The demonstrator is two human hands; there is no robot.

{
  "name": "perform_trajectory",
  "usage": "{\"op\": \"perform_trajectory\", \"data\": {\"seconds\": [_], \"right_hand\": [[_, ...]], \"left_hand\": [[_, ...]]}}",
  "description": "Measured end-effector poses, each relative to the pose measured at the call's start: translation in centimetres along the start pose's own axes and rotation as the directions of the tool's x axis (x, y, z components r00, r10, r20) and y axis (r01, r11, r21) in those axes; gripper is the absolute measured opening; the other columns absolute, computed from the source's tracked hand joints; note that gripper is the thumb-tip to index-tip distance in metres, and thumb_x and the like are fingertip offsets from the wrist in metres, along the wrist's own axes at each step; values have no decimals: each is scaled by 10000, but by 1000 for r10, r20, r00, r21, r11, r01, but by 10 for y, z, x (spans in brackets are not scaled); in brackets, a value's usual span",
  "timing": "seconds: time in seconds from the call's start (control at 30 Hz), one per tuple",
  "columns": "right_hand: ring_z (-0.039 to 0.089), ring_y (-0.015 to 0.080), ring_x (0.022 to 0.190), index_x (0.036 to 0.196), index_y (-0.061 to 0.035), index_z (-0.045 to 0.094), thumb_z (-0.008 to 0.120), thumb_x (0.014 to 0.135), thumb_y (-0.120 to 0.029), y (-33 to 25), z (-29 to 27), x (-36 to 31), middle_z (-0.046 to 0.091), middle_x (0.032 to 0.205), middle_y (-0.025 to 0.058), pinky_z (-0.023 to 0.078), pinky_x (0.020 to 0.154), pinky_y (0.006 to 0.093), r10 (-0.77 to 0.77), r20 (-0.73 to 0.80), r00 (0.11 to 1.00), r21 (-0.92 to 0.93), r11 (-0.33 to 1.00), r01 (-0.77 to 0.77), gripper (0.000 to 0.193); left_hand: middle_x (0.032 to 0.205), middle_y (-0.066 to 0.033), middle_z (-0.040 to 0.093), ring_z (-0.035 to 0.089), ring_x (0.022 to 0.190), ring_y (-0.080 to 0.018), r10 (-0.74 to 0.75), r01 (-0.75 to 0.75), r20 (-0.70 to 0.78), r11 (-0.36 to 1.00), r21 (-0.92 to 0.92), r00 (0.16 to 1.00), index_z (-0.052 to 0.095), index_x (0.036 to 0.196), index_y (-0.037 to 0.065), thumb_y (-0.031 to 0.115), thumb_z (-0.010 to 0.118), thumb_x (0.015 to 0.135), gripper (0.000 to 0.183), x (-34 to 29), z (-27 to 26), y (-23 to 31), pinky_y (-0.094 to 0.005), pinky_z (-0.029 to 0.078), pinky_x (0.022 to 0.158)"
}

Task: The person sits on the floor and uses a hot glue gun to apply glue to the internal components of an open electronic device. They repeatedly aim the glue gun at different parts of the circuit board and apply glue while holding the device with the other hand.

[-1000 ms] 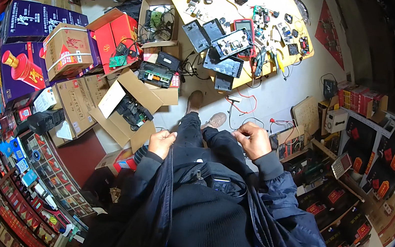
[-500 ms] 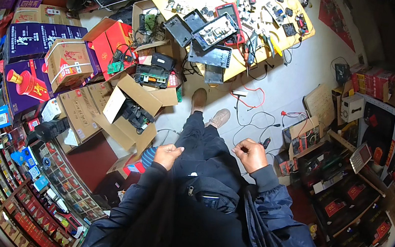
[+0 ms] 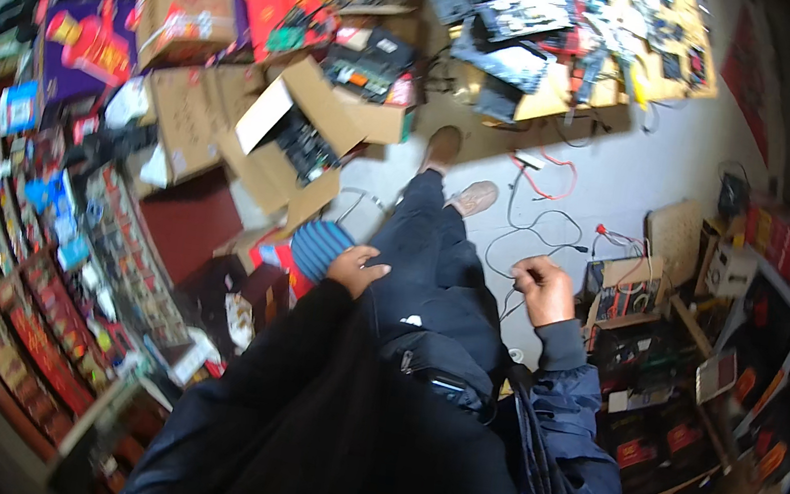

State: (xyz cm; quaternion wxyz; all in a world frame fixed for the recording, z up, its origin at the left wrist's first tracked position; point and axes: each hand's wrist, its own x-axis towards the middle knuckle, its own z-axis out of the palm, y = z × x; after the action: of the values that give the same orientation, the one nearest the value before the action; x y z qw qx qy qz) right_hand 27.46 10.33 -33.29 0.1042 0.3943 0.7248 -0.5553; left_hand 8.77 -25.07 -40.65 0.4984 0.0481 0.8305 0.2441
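My left hand [image 3: 354, 270] is low over my left thigh, beside a striped blue round thing [image 3: 320, 249]. It looks empty, its thumb apart from the loosely bent fingers. My right hand [image 3: 547, 293] is raised over the floor to the right of my legs. Its fingers curl in toward the thumb, and I see nothing in them. Dark trousers and a black waist bag [image 3: 443, 375] lie between my two arms. Motion blurs part of the picture.
Ahead is a yellow table [image 3: 587, 102] covered with electronic parts and open black casings. An open cardboard box [image 3: 327, 116] stands left of my feet, near stacked cartons [image 3: 186, 10]. Loose cables [image 3: 533, 231] lie on the floor. At right are a wooden board [image 3: 672, 233] and low shelving [image 3: 665, 406].
The table and boxes have shifted upward in view, and the table also to the right. My left hand has come down against my thigh; my right hand is still raised with curled fingers.
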Motion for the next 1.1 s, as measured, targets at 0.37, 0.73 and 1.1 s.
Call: {"op": "perform_trajectory", "data": {"seconds": [0.37,0.73,1.1], "right_hand": [[693,143,753,962,48,730,749,933,-42,-21,27,64,726,835,113,555,717,297,71,294,953,-299,954,21,96],[734,364,871,982,-10,763,771,866,-125,11,93,115,737,956,188,589,789,412,94,394,914,-474,873,114,164],[714,379,941,989,-21,742,720,875,-122,122,156,89,726,996,160,582,830,440,204,385,900,-301,950,-86,153]], "left_hand": [[1085,-194,757,727,1034,-319,-217,43,-369,904,-425,904,757,1098,20,281,723,943,306,-26,63,-103,-407,556,934],[1527,-235,515,486,1405,-420,-268,278,-86,851,445,960,619,1430,117,382,893,763,768,135,10,-312,-472,413,1185],[1588,-187,443,304,1545,-384,-384,-95,318,500,861,867,471,1574,333,376,939,687,1004,249,11,-369,-549,189,1280]]}}
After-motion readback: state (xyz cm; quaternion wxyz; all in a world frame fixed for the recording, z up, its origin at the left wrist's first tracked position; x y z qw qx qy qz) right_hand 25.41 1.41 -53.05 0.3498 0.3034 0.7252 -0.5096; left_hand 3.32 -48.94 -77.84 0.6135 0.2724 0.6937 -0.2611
